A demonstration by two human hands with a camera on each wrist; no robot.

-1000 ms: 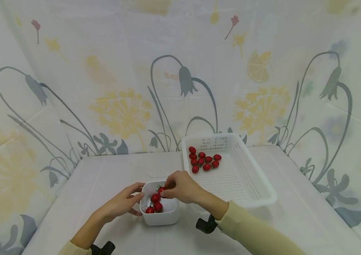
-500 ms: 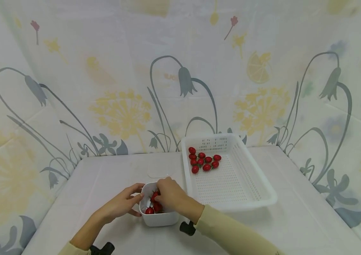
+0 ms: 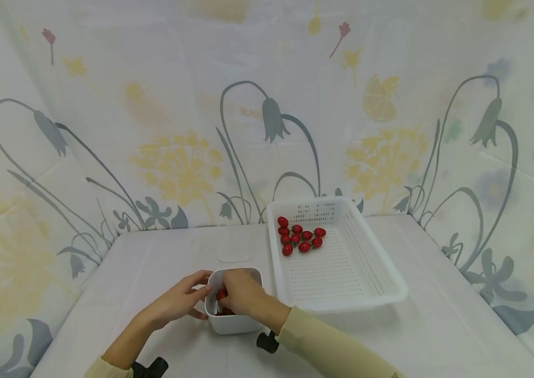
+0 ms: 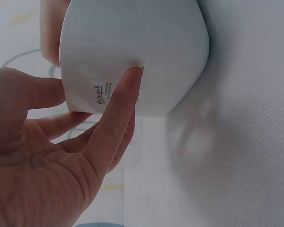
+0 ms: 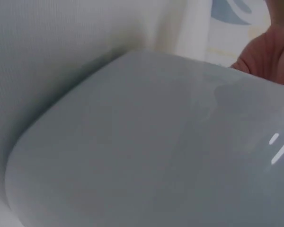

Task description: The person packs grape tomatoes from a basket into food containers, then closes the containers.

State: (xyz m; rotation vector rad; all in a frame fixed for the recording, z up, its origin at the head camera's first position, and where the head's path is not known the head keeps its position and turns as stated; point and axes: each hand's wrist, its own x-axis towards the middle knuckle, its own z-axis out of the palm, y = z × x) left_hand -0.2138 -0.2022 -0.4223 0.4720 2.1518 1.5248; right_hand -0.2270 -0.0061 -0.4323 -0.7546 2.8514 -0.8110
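A white rectangular box (image 3: 235,325) stands on the table with cherry tomatoes (image 3: 221,295) inside. My left hand (image 3: 183,297) holds its left side, thumb at the rim. In the left wrist view, the fingers (image 4: 114,118) spread around the outer wall of the box, one fingertip pressing near small printed lettering. My right hand (image 3: 243,295) reaches down into the box from the right, over the tomatoes. Its fingertips are hidden, so whether they pinch a tomato does not show. The right wrist view is filled mostly by the box's outer wall (image 5: 146,142).
A white perforated basket (image 3: 392,278) stands to the right of the box, with several cherry tomatoes (image 3: 305,247) gathered at its far left. A clear, thin-edged piece (image 3: 235,258) lies behind the box. A flower-printed sheet (image 3: 267,173) hangs at the back.
My right hand, which pinched a tomato above the box's right side, has moved left and deeper into the box. The left hand and the basket have stayed in place.
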